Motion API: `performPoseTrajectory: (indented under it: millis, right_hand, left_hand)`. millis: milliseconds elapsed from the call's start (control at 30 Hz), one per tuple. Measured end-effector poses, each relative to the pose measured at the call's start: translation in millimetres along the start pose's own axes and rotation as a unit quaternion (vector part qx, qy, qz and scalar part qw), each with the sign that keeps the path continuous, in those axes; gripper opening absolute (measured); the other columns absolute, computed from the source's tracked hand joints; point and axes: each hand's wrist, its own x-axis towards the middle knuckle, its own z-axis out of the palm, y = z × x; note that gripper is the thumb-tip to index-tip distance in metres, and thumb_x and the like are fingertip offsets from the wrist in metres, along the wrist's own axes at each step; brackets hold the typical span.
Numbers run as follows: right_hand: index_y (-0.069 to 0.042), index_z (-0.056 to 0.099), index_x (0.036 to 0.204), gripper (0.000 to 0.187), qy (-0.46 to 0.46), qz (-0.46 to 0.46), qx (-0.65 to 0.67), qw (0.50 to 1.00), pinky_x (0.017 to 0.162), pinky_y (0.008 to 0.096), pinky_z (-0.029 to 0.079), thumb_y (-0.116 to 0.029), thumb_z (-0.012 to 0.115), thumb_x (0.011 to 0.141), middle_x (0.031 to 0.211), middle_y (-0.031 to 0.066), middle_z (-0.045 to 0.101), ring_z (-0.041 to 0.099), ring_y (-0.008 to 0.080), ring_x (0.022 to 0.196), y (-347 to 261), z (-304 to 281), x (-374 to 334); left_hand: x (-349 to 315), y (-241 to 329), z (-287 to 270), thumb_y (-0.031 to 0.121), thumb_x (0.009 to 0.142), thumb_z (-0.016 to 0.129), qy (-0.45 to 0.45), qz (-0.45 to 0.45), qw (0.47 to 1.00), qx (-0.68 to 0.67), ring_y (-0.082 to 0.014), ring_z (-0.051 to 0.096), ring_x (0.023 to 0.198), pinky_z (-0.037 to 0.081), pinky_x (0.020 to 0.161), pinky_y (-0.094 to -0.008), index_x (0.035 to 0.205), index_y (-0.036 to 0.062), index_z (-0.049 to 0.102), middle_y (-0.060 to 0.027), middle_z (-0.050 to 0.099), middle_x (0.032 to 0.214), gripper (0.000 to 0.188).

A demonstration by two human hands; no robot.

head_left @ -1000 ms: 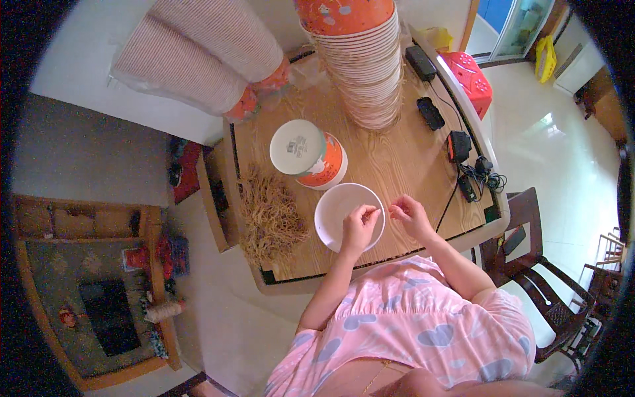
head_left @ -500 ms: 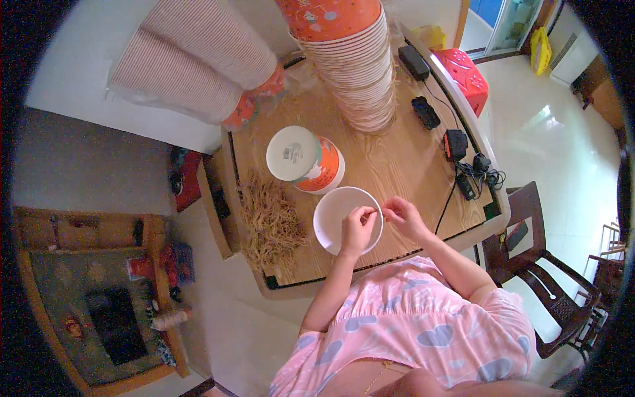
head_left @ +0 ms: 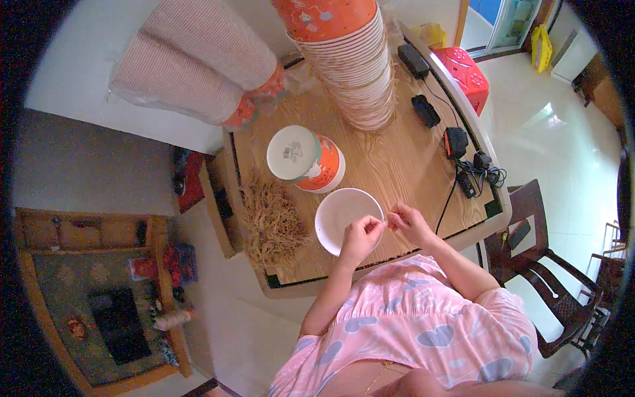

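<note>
An open white paper tub stands near the table's front edge, its mouth facing up. Over its near right rim is my left hand, thumb and fingers pinched. Just right of the tub my right hand is pinched too, its fingertips close to the left ones. Whatever the fingers hold is too small to make out. Behind the tub an orange and white paper tub sits with its base up. To the left lies a loose heap of dry, tan, string-like strands.
A tall stack of nested paper tubs rises at the back. Two wrapped stacks lean at the far left. Along the right edge are black adapters with cables. A red stool and a dark wooden chair stand beyond the table.
Both hands have shifted slightly toward me. The left fingertips have moved from over the tub's mouth to its right rim. Both hands stay pinched.
</note>
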Motion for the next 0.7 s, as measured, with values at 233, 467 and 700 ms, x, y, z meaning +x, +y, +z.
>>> performPoseTrajectory:
  millis: [233,467,700]
  right_hand:
    - [-0.002,0.052,0.080,0.016,-0.034,0.027,0.030,0.999,0.060,0.0246,0.045,-0.014,0.053,0.091,0.068,0.0012,0.054,0.052,0.0099,0.065,-11.1,2.6,-11.0]
    - [-0.002,0.054,0.082,0.014,-0.040,0.044,0.029,0.998,0.062,0.0259,0.046,-0.014,0.057,0.089,0.070,0.0018,0.058,0.054,0.0101,0.066,17.6,3.8,-12.4]
    - [-0.001,0.057,0.083,0.006,-0.037,0.042,0.020,0.998,0.066,0.0254,0.049,-0.006,0.059,0.085,0.076,0.0034,0.061,0.058,0.0105,0.072,36.4,-0.1,-10.0]
  left_hand:
    - [-27.5,13.4,0.6,0.020,0.082,0.059,-0.066,-0.020,0.962,0.265,-0.0351,0.062,0.078,0.049,0.068,-0.0425,0.089,0.0061,0.067,-0.0159,0.065,0.084,0.017]
    - [-41.0,-14.0,1.2,0.024,0.088,0.053,0.035,0.019,0.981,0.190,-0.0286,0.062,0.064,0.049,0.059,-0.0377,0.094,0.0025,0.066,-0.0158,0.065,0.075,0.025]
    - [-52.5,-32.2,13.5,0.027,0.094,0.045,-0.019,-0.226,0.897,-0.380,-0.0065,0.050,0.050,0.036,0.042,-0.0196,0.111,0.0038,0.059,-0.0043,0.062,0.071,0.032]
